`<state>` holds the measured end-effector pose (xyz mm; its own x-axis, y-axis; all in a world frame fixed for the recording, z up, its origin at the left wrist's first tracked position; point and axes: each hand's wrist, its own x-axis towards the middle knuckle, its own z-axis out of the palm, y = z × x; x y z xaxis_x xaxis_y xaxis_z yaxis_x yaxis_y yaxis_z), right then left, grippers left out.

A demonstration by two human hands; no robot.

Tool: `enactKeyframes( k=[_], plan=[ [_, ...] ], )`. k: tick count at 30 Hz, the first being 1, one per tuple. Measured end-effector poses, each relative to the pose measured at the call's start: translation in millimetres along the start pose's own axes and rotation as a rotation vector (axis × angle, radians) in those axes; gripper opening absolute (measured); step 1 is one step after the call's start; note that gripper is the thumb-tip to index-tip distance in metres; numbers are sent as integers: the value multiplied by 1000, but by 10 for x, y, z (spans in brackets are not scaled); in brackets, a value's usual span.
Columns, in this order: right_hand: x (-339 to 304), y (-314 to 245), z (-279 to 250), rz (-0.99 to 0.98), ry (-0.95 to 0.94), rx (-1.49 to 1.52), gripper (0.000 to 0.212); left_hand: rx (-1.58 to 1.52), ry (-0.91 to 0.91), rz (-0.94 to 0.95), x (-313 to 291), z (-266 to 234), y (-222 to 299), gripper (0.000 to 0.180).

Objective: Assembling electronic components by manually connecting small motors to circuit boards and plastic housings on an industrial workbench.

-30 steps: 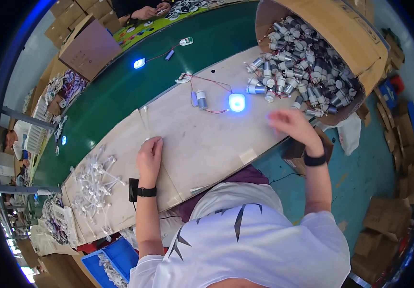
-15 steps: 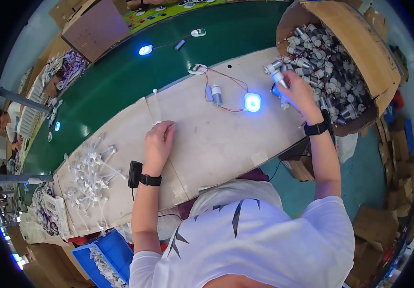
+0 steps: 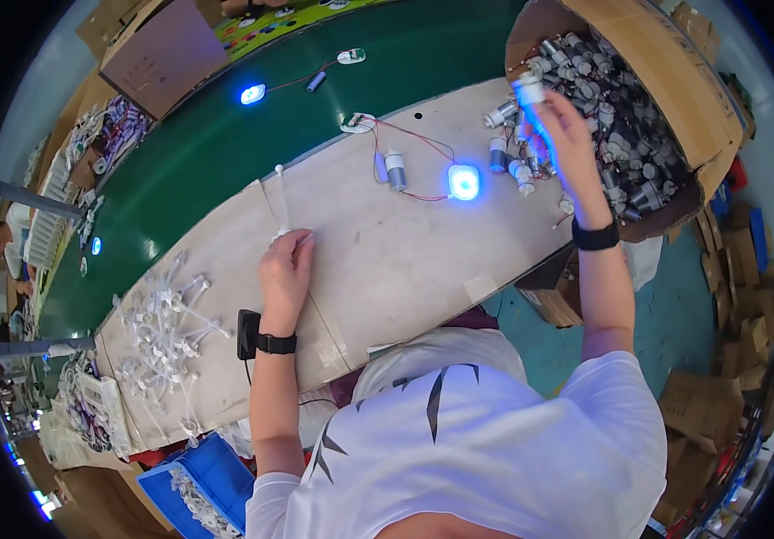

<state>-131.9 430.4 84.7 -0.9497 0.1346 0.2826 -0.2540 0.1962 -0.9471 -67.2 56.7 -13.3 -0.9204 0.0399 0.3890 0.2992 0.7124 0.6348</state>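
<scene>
My left hand rests over the cardboard-covered tabletop, fingers pinched on the near end of a white translucent plastic tube with a small knob at its far end. At the right, my right hand grips a small motor with a white cap and silver body, held upward and slightly blurred. Below it lie several loose motors. A lit blue-white square lamp is wired to another motor, a small lilac cylinder and a white circuit piece.
A big open cardboard box full of motors stands at the right. Several white plastic tubes are heaped at the left. On the green belt lies another lit lamp with wiring. A blue bin stands below the table's left edge.
My right hand has raised the motor away from the loose ones, turning its white cap upward. My left hand keeps its pinch on the tube. The whole view has shifted slightly.
</scene>
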Motion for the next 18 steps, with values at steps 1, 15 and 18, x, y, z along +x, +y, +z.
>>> enactKeyframes(
  k=[1, 15, 18],
  plan=[
    [-99, 24, 136, 17, -71, -47, 33, -5, 25, -3, -22, -35, -2, 10],
    [-689, 207, 2124, 791, -949, 466, 22, -97, -178, -12, -114, -371, 105, 27],
    [-655, 152, 2185, 765, -948, 568, 24, -27, -146, -53, -102, -420, 29, 33]
  ],
)
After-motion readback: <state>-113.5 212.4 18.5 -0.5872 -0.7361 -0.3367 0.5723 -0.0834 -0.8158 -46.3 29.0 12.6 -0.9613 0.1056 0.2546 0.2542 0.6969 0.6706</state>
